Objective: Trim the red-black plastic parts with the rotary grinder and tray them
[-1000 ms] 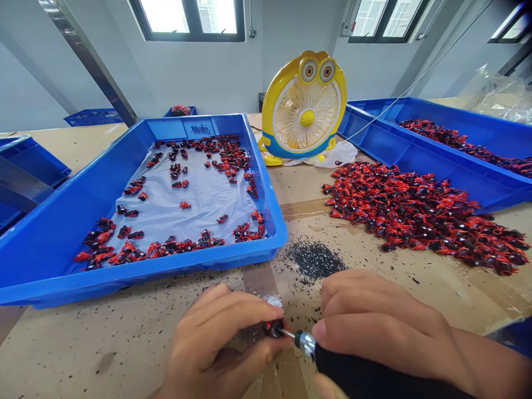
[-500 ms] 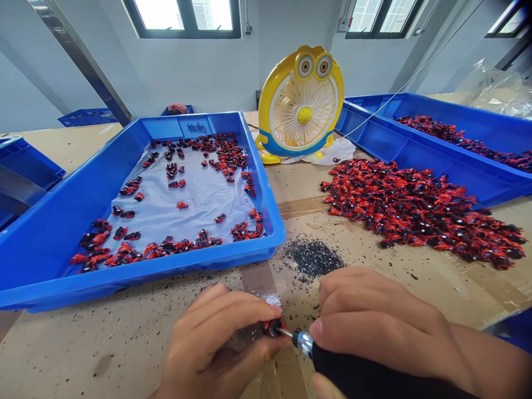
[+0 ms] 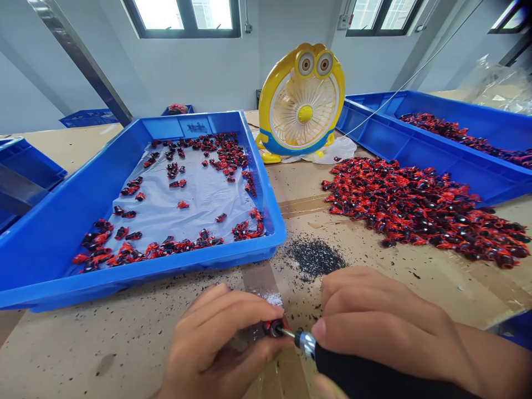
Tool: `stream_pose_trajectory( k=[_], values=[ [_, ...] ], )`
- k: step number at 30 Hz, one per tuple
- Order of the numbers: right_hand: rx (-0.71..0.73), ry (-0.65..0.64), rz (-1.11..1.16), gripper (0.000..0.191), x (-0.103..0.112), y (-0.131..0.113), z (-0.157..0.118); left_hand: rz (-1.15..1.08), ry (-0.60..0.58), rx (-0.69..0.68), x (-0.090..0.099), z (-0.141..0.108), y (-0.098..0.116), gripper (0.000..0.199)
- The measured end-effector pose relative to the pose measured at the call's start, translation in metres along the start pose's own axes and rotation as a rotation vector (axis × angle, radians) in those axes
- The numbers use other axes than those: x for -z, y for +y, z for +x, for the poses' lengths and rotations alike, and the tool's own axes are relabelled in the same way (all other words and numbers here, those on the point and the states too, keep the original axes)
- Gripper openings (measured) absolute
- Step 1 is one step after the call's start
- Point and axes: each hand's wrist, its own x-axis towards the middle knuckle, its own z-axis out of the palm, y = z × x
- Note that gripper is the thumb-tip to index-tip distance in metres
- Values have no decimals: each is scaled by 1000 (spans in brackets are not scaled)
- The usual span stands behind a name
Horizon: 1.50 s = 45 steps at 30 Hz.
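Observation:
Near the front edge of the view, my left hand point(image 3: 224, 338) pinches a small red and black part point(image 3: 274, 328) between thumb and fingers. My right hand point(image 3: 374, 321) is wrapped round a black-handled tool point(image 3: 357, 363) with a silver collar. The tool's thin metal tip touches the round end of the part, which faces right. Just beyond the hands lies a pile of black shavings point(image 3: 318, 256). A heap of similar red and black parts point(image 3: 415, 205) rests on the table at the right.
A blue tray point(image 3: 166, 277) with a white liner and scattered parts stands at the left. Behind are a yellow fan point(image 3: 305, 113) and another blue tray point(image 3: 440, 160) holding parts. Shavings dot the cardboard-covered table point(image 3: 137, 338).
The view has shifted very slightly. Both hands keep their grips, and the tool tip is still at the part.

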Motion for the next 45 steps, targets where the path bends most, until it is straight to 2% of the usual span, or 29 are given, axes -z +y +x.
stream_pose_trajectory(
  k=[4, 7, 12, 16, 20, 23, 25, 30, 37, 40, 43, 45],
  values=[
    [1, -43, 15, 14, 3, 3, 3, -10, 12, 4, -1, -2, -1, 10],
    [51, -108, -63, 8, 5, 6, 11, -8, 12, -3, -2, -3, -2, 9],
    [124, -172, -195, 29, 6, 4, 22, 9, -34, -1, 0, -3, -2, 8],
    [126, -203, -183, 28, 7, 5, 16, 18, -25, -8, 2, 0, 1, 6],
    [25, -104, -56, 13, 6, 6, 2, 25, -10, 23, 1, 1, 3, 8],
    [-23, -54, 10, 12, 5, 5, -4, 23, -15, 27, -1, -1, 2, 10],
    [-15, -63, -23, 12, 6, 4, -3, 25, -6, 23, -1, -2, 1, 13],
    [84, -182, -161, 29, 7, 7, 10, 48, -13, 9, -2, 0, 1, 15],
    [102, -168, -183, 38, 5, 8, 16, 51, -3, -2, -3, 2, 2, 16],
    [68, -149, -134, 31, 9, 7, 11, 51, -12, 1, -2, 0, 1, 14],
    [11, -113, -47, 10, 10, 3, 5, 50, -12, 4, -1, -2, 1, 12],
    [-30, -58, -13, 10, 8, 0, 1, 48, -14, 17, -2, -2, 1, 11]
  ],
)
